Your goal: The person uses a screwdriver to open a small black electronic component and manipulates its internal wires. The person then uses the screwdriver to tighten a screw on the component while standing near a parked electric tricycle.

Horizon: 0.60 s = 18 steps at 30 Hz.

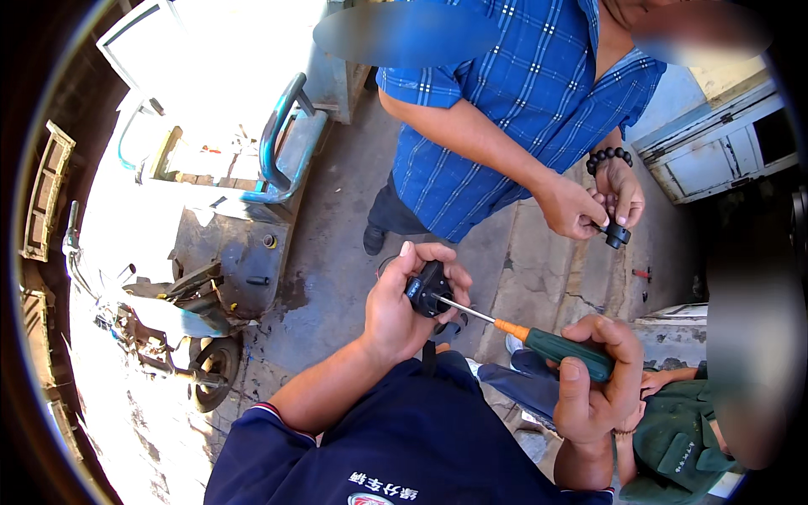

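Observation:
My left hand (396, 307) is wrapped round a small black plastic part (430, 289), which has a round socket in its face. In my right hand (602, 383) I grip a screwdriver (572, 352) by its dark green handle with an orange collar. Its thin metal shaft runs leftward, and the tip meets the black part at the socket. Whether the tip sits on a screw is too small to tell. Opposite me, a person in a blue checked shirt (513, 109) holds another small black cylindrical part (617, 235) in both hands.
At the left stands a cargo tricycle (278, 160) with a blue rail and a dark wheel (216, 374). A person in a green shirt (677, 438) is close by at the lower right. White cabinet doors (720, 151) are at the far right, beside a paved floor (539, 273).

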### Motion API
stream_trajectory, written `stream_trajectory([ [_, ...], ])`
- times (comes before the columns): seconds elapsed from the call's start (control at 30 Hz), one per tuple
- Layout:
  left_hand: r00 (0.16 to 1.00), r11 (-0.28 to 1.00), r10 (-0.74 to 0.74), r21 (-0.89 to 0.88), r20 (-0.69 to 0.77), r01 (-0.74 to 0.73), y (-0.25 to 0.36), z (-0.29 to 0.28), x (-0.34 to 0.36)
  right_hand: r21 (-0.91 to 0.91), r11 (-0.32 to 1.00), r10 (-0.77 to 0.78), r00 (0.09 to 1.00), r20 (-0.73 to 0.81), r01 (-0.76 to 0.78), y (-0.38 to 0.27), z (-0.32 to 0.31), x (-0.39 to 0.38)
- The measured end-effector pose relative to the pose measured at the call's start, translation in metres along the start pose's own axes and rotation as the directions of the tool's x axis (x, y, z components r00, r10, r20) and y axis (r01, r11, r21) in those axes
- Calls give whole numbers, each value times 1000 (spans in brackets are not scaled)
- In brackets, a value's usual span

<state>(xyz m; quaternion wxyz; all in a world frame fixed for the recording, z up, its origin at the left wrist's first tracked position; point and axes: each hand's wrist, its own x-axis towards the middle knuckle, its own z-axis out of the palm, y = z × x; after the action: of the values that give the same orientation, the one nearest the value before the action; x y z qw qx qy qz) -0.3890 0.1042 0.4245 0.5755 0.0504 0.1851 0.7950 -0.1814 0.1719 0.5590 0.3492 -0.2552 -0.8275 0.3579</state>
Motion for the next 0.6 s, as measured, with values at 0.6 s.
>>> stream_trajectory([
  [0.6,999,987,2,159,-40,5,-11,-3,2,-153,951,-233,949,210,268,-12,-6,26],
])
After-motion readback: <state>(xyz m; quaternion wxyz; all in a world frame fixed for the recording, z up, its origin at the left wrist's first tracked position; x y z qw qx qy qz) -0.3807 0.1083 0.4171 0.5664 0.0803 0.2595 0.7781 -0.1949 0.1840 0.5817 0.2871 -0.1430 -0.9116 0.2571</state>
